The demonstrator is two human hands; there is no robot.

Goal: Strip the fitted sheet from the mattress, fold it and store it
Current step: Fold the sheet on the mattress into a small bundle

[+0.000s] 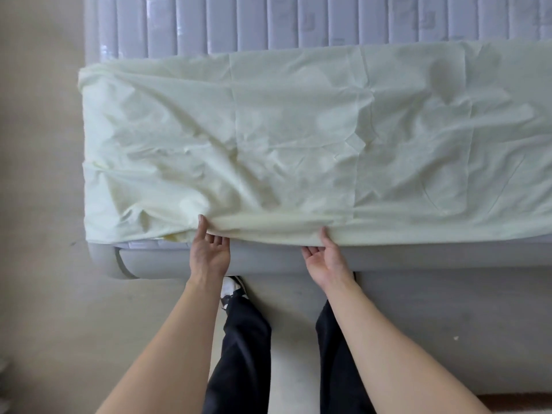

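My left hand (209,249) and right hand (324,259) pinch the fitted sheet (268,138), thumbs on top, at the mattress (268,22) near edge. It lies half-folded there, so I can lift this edge for the next fold.

the sheet (298,138) runs off the picture at 3 o'clock, so its far end cannot be seen. the mattress (268,22) is cut off at 12 o'clock and mostly covered. fingers of the left hand (209,249) and right hand (325,258) are tucked under the sheet's near edge, hidden. one shoe (230,289) is partly hidden behind the left arm; the other is barely visible.
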